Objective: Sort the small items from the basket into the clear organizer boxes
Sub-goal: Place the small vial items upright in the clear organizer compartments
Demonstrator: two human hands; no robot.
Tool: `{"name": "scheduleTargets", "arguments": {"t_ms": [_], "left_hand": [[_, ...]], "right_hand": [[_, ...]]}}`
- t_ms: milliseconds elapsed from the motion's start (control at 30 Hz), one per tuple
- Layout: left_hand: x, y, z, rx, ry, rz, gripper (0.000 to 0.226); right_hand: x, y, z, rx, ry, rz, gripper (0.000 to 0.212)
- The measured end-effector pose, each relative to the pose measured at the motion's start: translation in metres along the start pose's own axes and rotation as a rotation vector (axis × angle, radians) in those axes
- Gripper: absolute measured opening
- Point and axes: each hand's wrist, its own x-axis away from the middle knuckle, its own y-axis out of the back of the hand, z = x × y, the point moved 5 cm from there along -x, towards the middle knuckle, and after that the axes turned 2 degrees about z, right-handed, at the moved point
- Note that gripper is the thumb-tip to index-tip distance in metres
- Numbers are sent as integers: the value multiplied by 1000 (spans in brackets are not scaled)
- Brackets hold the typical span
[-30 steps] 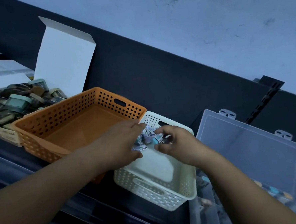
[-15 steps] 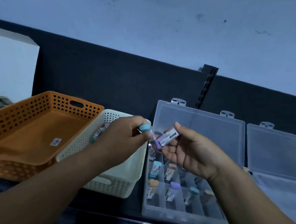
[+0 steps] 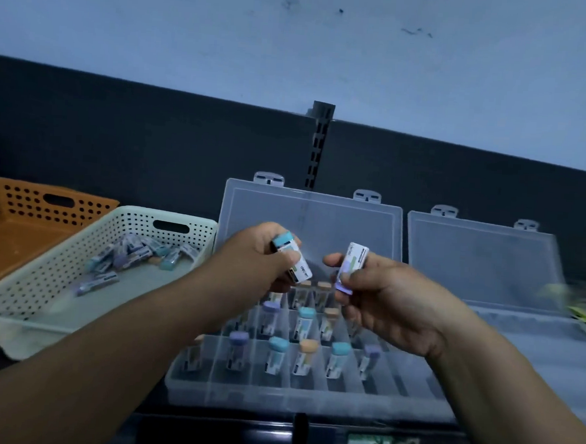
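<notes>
I see my left hand point(image 3: 262, 254) pinching a teal-capped eraser point(image 3: 291, 259) and my right hand point(image 3: 379, 295) pinching a purple-ended eraser point(image 3: 350, 268), both held above the open clear organizer box point(image 3: 308, 391), whose compartments already hold several erasers standing in rows. More erasers lie heaped in the white basket point(image 3: 41, 275) at left, beside an orange basket point(image 3: 7, 211). A second open box point(image 3: 488, 264) sits at right.

Both hands point(image 3: 258, 257) point(image 3: 383, 296), one eraser point(image 3: 291, 259) each, now farther apart.
</notes>
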Motion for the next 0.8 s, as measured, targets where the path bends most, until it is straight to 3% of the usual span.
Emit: {"name": "scheduleTargets", "arguments": {"t_ms": [200,300,433,667,800], "left_hand": [[-1,-48,-16,-124,-107,-11,10],[-3,-75,-15,-137,-123,29,5],[-7,-108,-12,-225,-117,76,7],[-8,-149,-1,-519,-126,180,10],[-11,-157,10,-633,-109,187,14]], "right_hand": [[35,64,13,524,141,-165,12],[48,94,13,654,184,-241,2],[63,124,7,792,223,-297,18],[64,147,-2,1154,291,-344,16],[57,146,-16,1226,310,-295,20]]}}
